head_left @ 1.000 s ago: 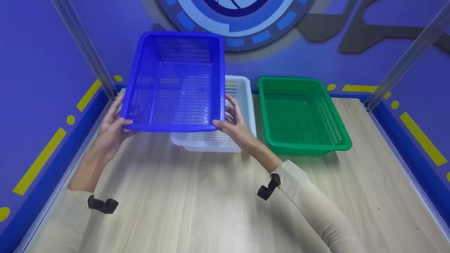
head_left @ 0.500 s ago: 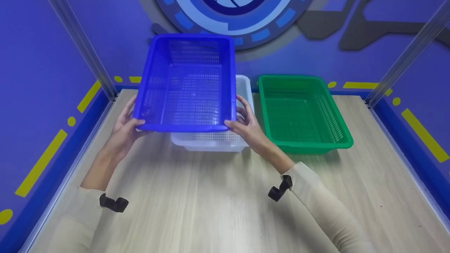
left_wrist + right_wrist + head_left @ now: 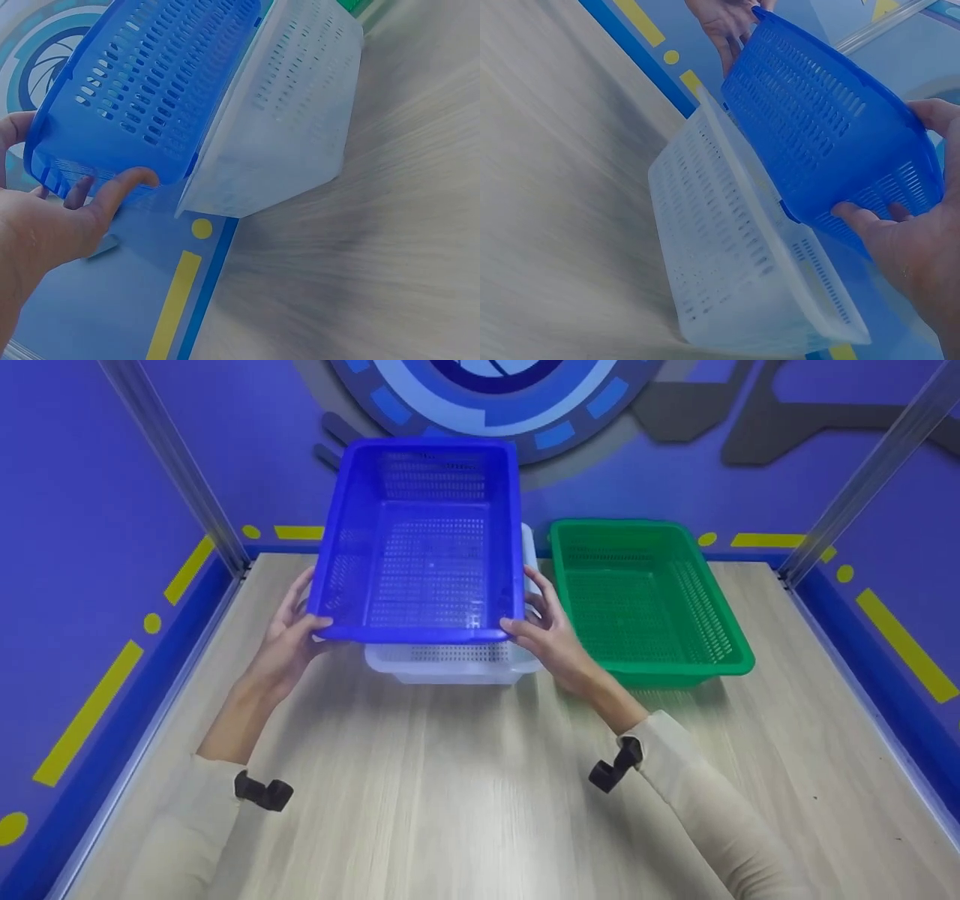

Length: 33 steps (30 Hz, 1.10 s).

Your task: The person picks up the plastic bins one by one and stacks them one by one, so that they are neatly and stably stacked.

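Head view: I record the left hand (image 3: 286, 649) and right hand (image 3: 553, 642) gripping the near corners of a blue basket (image 3: 431, 564), rectangular, slot-perforated, over a white basket (image 3: 456, 668).

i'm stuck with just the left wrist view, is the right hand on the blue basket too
Observer: Yes, the right hand grips the blue plastic basket at its near right corner, as the head view shows.
Operator: ok and what's that bit of green at the top of my picture
Observer: A green plastic basket; in the head view it sits on the wood-grain table, to the right of the translucent white basket.
Operator: i only see the blue one's outside, which way does it open
Observer: Its open top faces the person's head; the head view looks right into it.
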{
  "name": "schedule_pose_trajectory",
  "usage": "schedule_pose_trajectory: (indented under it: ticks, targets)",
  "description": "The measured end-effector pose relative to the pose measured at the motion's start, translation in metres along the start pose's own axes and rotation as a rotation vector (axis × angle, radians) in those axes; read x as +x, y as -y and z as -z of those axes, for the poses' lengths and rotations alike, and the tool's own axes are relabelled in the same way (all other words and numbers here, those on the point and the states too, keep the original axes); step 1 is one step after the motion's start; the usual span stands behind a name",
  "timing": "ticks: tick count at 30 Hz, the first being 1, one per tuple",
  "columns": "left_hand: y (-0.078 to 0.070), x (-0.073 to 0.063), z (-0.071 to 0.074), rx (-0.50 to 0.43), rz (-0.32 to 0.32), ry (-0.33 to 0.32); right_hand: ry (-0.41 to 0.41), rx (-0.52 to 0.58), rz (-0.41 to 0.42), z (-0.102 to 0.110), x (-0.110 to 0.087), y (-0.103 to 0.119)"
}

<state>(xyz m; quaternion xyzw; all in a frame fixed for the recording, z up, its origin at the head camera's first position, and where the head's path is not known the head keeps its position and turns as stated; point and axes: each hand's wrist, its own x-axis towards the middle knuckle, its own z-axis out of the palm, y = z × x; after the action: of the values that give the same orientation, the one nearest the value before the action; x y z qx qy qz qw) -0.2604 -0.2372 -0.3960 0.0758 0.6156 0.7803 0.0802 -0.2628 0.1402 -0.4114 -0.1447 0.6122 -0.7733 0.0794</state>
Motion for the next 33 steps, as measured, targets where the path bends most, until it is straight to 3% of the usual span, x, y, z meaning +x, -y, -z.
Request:
schedule_pose_trajectory:
  ticks: [21, 33]
  targets:
    - [0.008, 0.012, -0.016, -0.054, -0.006, 0.018, -0.026, 0.033, 0.007, 0.018, -0.005, 0.005]
    - [0.012, 0.019, -0.024, -0.011, 0.028, 0.027, -0.056, 0.025, -0.022, 0.028, -0.012, 0.008]
